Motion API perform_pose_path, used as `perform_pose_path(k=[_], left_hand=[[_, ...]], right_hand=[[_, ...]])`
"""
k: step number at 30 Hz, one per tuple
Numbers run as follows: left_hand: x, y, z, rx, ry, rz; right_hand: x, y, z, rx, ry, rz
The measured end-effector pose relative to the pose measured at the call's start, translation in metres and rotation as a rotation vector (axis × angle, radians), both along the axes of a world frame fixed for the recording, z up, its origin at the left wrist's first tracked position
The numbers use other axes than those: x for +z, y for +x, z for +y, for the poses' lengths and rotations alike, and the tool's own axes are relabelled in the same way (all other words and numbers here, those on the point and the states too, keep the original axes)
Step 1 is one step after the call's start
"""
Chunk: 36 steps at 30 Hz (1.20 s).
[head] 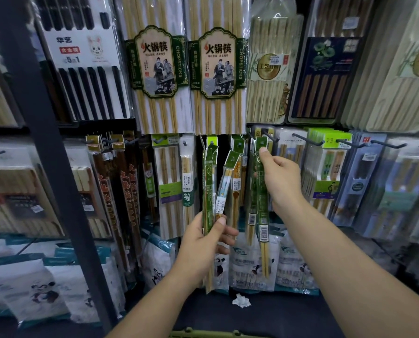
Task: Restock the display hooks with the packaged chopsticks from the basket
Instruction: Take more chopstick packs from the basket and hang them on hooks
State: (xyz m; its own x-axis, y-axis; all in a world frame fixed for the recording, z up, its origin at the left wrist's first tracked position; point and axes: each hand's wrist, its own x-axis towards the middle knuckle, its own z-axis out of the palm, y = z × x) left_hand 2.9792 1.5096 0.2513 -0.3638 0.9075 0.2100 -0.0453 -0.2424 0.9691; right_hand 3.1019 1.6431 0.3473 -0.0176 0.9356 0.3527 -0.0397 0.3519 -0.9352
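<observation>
My left hand (pixel 207 242) grips the lower part of two slim chopstick packs (pixel 215 189), one green and one with a white label, fanned upward in front of the display. My right hand (pixel 280 178) pinches a long green chopstick pack (pixel 262 211) near its top, where the green header card (pixel 261 143) sits at a dark display hook (pixel 268 136). Whether the card's hole is on the hook I cannot tell. More green packs hang behind it. The green rim of the basket (pixel 203 334) shows at the bottom edge.
Large bamboo chopstick packs (pixel 218 69) hang on the row above. Other packs fill hooks to the left (pixel 164 181) and right (pixel 327 167). A dark shelf upright (pixel 52 167) crosses on the left. Panda-print bags (pixel 249 264) line the low shelf, with a crumpled white scrap (pixel 241 301).
</observation>
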Motion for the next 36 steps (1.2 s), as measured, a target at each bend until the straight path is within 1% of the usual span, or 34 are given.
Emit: perform_pose_path(k=[7, 13, 20, 24, 31, 34, 36], left_hand=[[-0.001, 0.001, 0.000, -0.005, -0.005, 0.013], [-0.002, 0.003, 0.001, -0.018, 0.005, 0.011], [-0.004, 0.004, 0.000, -0.025, -0.007, 0.012], [-0.002, 0.005, -0.001, -0.019, -0.007, 0.013], [-0.002, 0.005, 0.000, -0.017, -0.012, 0.007], [-0.002, 0.005, 0.000, -0.012, -0.012, 0.006], [-0.001, 0.005, 0.001, -0.004, -0.012, 0.002]], right_hand=[[0.005, 0.000, 0.005, -0.026, -0.019, -0.008], [0.003, 0.001, 0.010, -0.030, 0.003, -0.034], [0.005, 0.000, 0.010, -0.014, 0.059, 0.025], [0.005, 0.001, 0.010, -0.006, 0.049, 0.022], [0.005, -0.003, 0.015, -0.042, 0.052, -0.035], [0.001, -0.002, 0.020, -0.103, 0.048, -0.093], [-0.002, 0.000, 0.020, -0.137, 0.045, -0.089]])
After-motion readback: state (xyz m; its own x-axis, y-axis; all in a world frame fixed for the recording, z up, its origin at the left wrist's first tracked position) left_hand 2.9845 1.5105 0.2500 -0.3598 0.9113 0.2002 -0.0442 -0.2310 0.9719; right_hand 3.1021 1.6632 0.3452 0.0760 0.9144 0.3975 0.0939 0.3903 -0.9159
